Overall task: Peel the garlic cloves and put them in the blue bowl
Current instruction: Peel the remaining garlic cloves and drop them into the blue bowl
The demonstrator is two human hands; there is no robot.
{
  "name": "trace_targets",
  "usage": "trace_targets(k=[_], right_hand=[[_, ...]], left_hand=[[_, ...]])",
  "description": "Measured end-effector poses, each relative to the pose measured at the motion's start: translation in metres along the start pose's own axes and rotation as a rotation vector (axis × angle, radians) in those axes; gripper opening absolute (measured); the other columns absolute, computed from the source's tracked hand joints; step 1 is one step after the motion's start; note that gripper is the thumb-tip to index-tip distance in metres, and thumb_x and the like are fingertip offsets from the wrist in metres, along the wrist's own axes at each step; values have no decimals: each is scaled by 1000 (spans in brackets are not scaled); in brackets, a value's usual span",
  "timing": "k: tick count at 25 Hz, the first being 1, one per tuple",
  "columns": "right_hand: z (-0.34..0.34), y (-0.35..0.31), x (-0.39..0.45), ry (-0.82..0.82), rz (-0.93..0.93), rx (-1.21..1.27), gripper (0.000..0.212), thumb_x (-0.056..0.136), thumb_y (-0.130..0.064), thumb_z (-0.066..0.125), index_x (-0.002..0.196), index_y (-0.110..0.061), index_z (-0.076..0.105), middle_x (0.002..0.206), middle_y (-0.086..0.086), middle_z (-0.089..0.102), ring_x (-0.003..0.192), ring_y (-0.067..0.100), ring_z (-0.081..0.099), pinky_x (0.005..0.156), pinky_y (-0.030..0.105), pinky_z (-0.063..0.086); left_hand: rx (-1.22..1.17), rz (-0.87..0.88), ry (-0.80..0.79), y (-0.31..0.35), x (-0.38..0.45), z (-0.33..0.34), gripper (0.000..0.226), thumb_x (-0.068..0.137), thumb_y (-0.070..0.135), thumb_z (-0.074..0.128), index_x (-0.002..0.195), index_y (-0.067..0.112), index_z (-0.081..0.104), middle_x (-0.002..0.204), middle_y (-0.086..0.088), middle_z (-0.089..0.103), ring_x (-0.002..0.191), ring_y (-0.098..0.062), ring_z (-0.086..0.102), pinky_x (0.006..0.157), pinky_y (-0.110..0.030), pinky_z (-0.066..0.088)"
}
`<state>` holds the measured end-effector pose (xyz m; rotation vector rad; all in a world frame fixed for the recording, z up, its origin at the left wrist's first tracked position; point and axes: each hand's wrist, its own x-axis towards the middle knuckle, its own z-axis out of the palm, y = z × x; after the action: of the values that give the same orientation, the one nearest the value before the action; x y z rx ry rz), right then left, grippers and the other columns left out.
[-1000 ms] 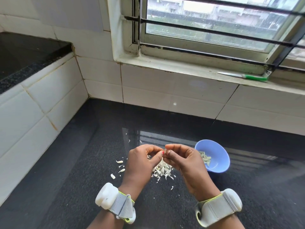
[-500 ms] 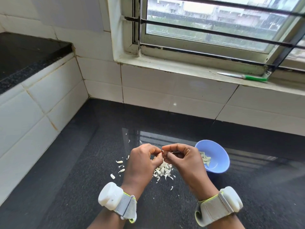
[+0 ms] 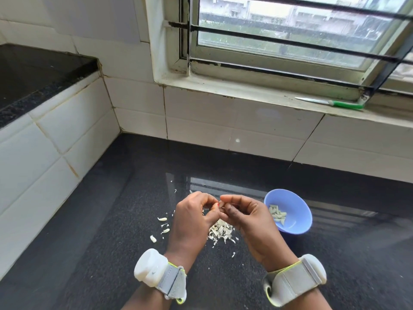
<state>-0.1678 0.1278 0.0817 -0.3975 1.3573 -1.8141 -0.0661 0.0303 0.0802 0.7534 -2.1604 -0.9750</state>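
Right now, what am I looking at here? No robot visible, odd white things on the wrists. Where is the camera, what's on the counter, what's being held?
There is no machine: a person works with two bare hands, and one wide-angle camera worn on their head looks forward and down. The white things are strapped wrist devices; the picture does not show what they do.

The left hand and right hand meet above the black counter, fingertips pinching something small between them. It is mostly hidden, so it is probably a garlic clove being peeled, but I cannot confirm that.

Below the hands lies a pile of papery peel, with a few loose pieces to the left. The blue bowl at right holds peeled cloves. On the window sill lies a green-handled knife.
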Motion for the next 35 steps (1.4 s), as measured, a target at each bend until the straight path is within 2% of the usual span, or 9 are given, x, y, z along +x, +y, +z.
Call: trace_targets(k=[4, 7, 10, 14, 18, 23, 27, 32, 35], right_hand=[[2, -2, -1, 19, 16, 36, 20, 75, -5, 68, 93, 4, 67, 81, 15, 71, 76, 19, 71, 68, 23, 57], [4, -4, -1, 75, 19, 46, 25, 71, -3, 72, 93, -1, 60, 76, 12, 69, 72, 19, 70, 64, 24, 57], [3, -5, -2, 93, 35, 49, 28, 77, 3, 70, 98, -3, 55, 79, 15, 70, 76, 22, 71, 66, 26, 58], [3, -6, -3, 94, 37, 58, 33, 72, 0, 71, 100, -3, 54, 87, 18, 73, 78, 24, 72, 68, 29, 59], [2, -7, -4, 104, 26, 17, 27, 77, 1, 68, 100, -4, 55, 91, 16, 75, 79, 21, 73, 67, 28, 59], [1, -9, -5, 128, -40, -14, 34, 69, -3, 74, 98, -6, 56, 92, 18, 74, 83, 23, 72, 71, 29, 58], [4, -10, -5, 141, -151, -197, 30, 76, 6, 75, 97, -7, 57, 88, 15, 74, 84, 23, 72, 71, 29, 58], [5, -12, -6, 132, -255, -498, 30, 77, -2, 79, 95, -16, 59, 84, 6, 75, 82, 19, 73, 77, 36, 59], [6, -11, -5, 122, -252, -547, 31, 78, -4, 79, 96, -18, 59, 84, 3, 76, 81, 17, 73, 76, 35, 59]], left_hand=[[21, 32, -12, 0, -1, 0, 10, 80, 24, 73, 74, 19, 67, 71, 11, 60, 70, -4, 56, 65, -23, 45], [30, 44, -17, 0, -3, 2, 11, 80, 25, 73, 74, 20, 66, 71, 11, 59, 70, -5, 56, 64, -29, 47], [20, 44, -8, -1, -2, 1, 10, 80, 24, 72, 74, 19, 66, 71, 12, 59, 70, -4, 56, 64, -26, 46], [8, 31, 0, -1, -1, -1, 8, 80, 19, 72, 75, 20, 67, 71, 12, 60, 70, -2, 56, 65, -18, 44], [-21, -1, 9, -3, -1, -1, 7, 81, 15, 70, 76, 20, 67, 73, 12, 61, 74, -3, 57, 64, -13, 42], [-105, -80, -47, 0, -2, -2, 3, 84, 27, 69, 81, 26, 70, 75, 13, 66, 77, 0, 59, 66, -10, 44], [-82, -64, -24, 3, 0, -1, 5, 79, 18, 73, 79, 23, 72, 71, 11, 66, 73, -2, 60, 64, -14, 46], [4, -23, -16, 4, 1, -1, 3, 78, 19, 73, 78, 21, 73, 72, 10, 65, 69, -3, 60, 65, -24, 48], [14, -26, -22, 4, 1, -2, 4, 77, 16, 73, 75, 19, 72, 71, 10, 64, 68, -5, 59, 66, -25, 47]])
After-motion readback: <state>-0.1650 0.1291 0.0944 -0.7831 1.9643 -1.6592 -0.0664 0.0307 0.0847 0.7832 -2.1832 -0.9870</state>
